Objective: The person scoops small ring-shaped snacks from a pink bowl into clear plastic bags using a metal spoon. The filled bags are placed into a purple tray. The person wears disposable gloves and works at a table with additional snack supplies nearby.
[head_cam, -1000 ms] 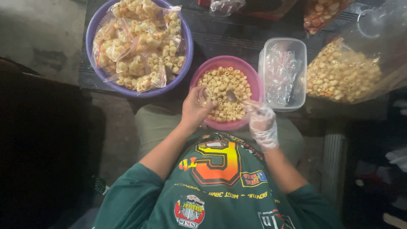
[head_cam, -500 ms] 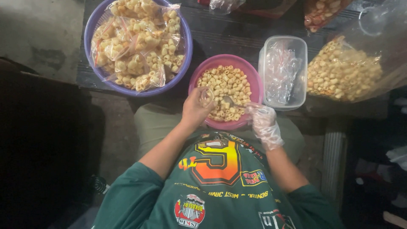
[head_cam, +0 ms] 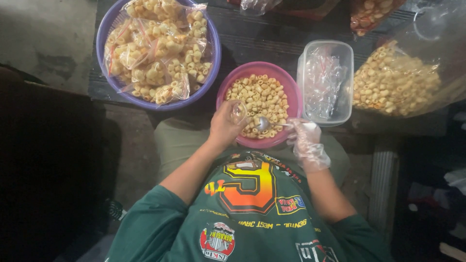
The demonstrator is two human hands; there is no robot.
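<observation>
A pink bowl [head_cam: 291, 92] of pale ring-shaped snacks [head_cam: 259, 94] sits in front of my lap. My left hand [head_cam: 223, 128], bare, holds a small clear plastic bag [head_cam: 238, 111] with its mouth up at the bowl's near rim. My right hand [head_cam: 306, 143] wears a thin clear glove and grips a metal spoon [head_cam: 264, 124]. The spoon's bowl lies among the snacks just right of the bag.
A purple bowl [head_cam: 104, 73] at the upper left is piled with filled, sealed snack bags [head_cam: 160, 48]. Right of the pink bowl stands a clear plastic box [head_cam: 325, 82] of empty bags. A big open bag of snacks [head_cam: 395, 80] lies at the far right.
My left hand has turned the little bag's mouth into view at the bowl's near rim. My right hand has brought the spoon across towards it.
</observation>
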